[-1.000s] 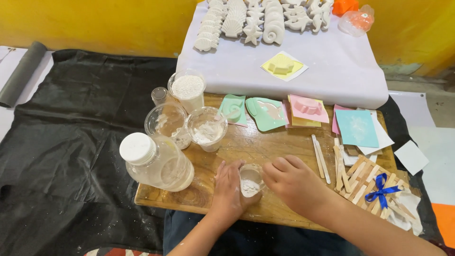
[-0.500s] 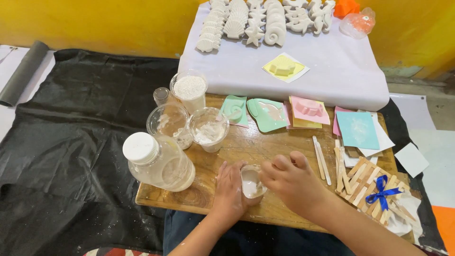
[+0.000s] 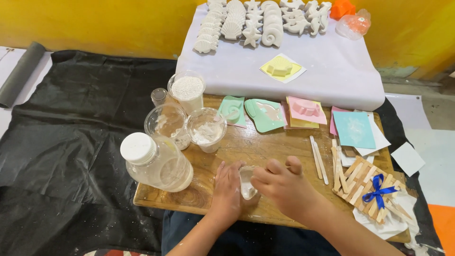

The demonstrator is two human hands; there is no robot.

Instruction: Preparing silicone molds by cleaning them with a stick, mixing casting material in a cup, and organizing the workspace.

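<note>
A small clear plastic cup (image 3: 247,181) with white mix inside stands on the wooden board (image 3: 265,147) near its front edge. My left hand (image 3: 226,192) wraps the cup's left side. My right hand (image 3: 284,187) grips its right rim from above, and its fingers hide part of the cup. Just behind stands a clear cup with white powder residue (image 3: 206,129).
A large capped jar of cloudy water (image 3: 156,162), a cup of white powder (image 3: 187,91), an empty cup (image 3: 167,122) and a small glass (image 3: 159,96) stand at left. Coloured moulds (image 3: 265,114), wooden sticks (image 3: 317,152) and a stick raft with blue ribbon (image 3: 372,189) lie right. White plaster casts (image 3: 260,21) rest on the sheet behind.
Both hands stay on the small cup; my right hand's fingers have closed further over its rim. The view has shifted slightly.
</note>
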